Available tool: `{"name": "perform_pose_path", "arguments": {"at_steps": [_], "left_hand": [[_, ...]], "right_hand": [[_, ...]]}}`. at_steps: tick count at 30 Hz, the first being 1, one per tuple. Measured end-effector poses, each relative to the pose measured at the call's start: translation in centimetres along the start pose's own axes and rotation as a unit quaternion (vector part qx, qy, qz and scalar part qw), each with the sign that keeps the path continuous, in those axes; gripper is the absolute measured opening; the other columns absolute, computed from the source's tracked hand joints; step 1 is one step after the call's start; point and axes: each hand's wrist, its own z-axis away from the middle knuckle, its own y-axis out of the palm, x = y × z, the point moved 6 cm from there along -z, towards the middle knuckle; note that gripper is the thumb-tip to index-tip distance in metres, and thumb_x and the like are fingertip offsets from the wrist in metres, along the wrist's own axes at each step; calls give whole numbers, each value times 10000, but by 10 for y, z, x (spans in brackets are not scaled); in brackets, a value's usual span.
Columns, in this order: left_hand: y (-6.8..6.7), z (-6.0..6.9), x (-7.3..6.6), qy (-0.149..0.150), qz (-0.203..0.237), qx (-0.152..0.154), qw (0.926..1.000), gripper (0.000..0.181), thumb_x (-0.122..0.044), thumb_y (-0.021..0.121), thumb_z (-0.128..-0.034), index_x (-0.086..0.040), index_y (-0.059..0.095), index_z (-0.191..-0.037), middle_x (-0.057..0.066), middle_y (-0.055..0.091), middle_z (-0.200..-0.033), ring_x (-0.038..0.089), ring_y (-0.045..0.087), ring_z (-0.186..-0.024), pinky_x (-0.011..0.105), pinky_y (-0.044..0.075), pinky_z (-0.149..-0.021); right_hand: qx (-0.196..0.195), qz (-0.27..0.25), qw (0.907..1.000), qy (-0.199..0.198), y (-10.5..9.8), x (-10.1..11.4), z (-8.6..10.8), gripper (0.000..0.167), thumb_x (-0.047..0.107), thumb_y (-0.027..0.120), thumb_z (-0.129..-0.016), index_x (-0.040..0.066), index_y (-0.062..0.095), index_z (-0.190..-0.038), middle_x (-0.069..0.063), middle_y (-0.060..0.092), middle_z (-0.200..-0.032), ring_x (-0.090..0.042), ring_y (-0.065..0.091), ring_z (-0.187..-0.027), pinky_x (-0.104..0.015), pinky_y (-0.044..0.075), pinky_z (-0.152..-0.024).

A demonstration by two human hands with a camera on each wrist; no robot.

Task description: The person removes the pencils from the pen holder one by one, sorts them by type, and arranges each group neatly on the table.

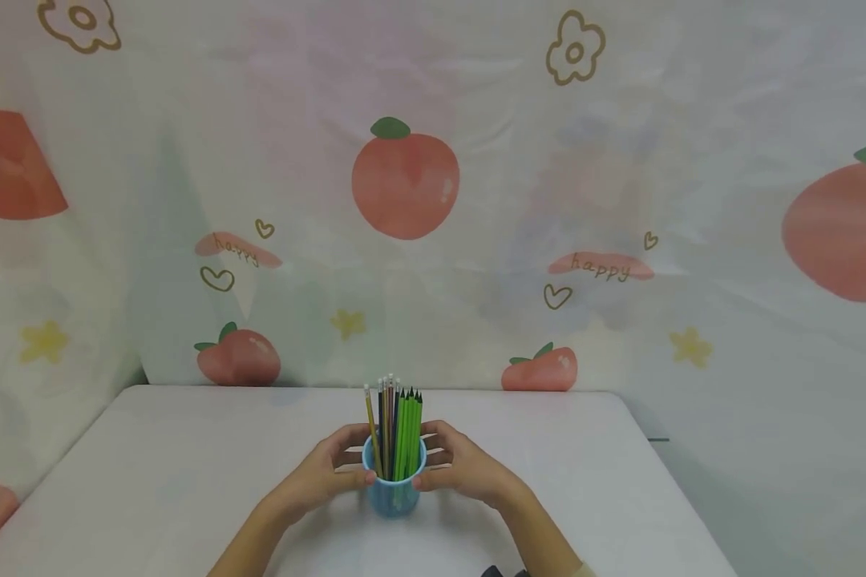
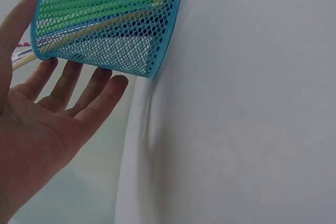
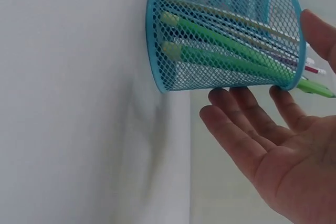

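Observation:
A light-blue mesh pencil cup (image 1: 394,502) stands upright on the white table, between both hands. Bright green pencils (image 1: 408,437) with dark points up fill its right side. On the left are several dark, brown and yellow pencils (image 1: 385,421) with pale eraser ends up. My left hand (image 1: 321,476) holds the cup's left side, thumb at the front of the rim and fingers behind. From the right, my right hand (image 1: 467,470) holds it the same way. Both wrist views show fingertips against the mesh (image 2: 113,51) and a thumb by the rim (image 3: 300,40).
The white-covered table (image 1: 188,465) reaches back to a hanging cloth (image 1: 476,320) printed with peaches, flowers and hearts. A small dark object (image 1: 494,571) shows at the bottom edge, beside the right forearm.

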Motion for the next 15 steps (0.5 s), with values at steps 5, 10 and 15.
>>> {"name": "perform_pose_path", "arguments": {"at_steps": [5, 10, 15], "left_hand": [[4, 2, 1, -155, -87, -31, 9998, 792, -224, 828, -826, -85, 405, -1480, 201, 449, -1493, 410, 509, -1300, 550, 479, -1034], [6, 2, 1, -208, -177, -167, 9995, 809, -227, 854, -795, -81, 424, -1465, 201, 472, -1468, 405, 530, -1275, 530, 505, -1007], [11, 2, 3, -145, -44, -264, 9995, 782, -197, 855, -789, -82, 447, -1447, 197, 487, -1444, 379, 559, -1244, 504, 518, -998]], "right_hand": [[104, 252, 9996, -35, -4, 4, -2, 610, 217, 760, -874, 111, 468, -1398, -150, 593, -1291, -313, 617, -1167, -485, 538, -961], [-390, 429, 9980, -246, -12, 12, -7, 525, 289, 709, -926, 111, 500, -1373, -146, 613, -1246, -274, 656, -1073, -436, 578, -887], [-1288, 1015, 9856, -404, -15, 14, -8, 369, 370, 733, -901, 126, 638, -1162, -50, 669, -1074, -210, 653, -919, -323, 587, -746]]}}
